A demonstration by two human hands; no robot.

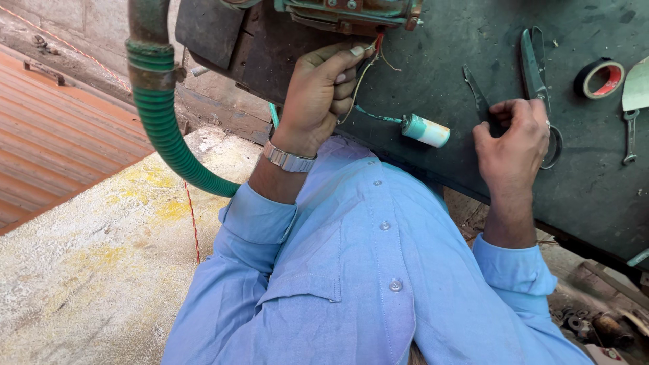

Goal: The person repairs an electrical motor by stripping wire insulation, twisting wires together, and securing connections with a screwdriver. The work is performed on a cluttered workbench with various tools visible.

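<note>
1. Left hand [318, 94] raised to the underside of the rusty motor [345, 13], fingers curled and pinched on the thin wires [365, 67] just below the terminal block.
2. Thumb tip pressed against the wire bundle near the red lead; index finger folded behind it, other fingers tucked close together.
3. Wires gripped between thumb and index, running down out of the fist toward the bench [473, 155].
4. Capacitor [426, 130], a small white-and-teal cylinder, lying on its side on the dark bench, tied to the hand by a teal lead.
5. Capacitor just beside the left hand, to its right and a little lower, not touched by any finger; between the two hands, nearer the left.
6. Right hand [514, 138] resting on the bench, fingers bent inward and closed around the handles of dark pliers [481, 101], jaws pointing away from the body.
7. Scissors [534, 67] lying just beyond the right knuckles, one handle loop peeping out beside the hand.
8. Tape roll [599, 78], black with red core, well to the right of the scissors; spanner [630, 135] near the edge.
9. Green ribbed hose [169, 128] curving down left of the left wrist, apart from it.
10. Metal watch [289, 159] on the left wrist; blue shirt sleeves rolled at both forearms.
</note>
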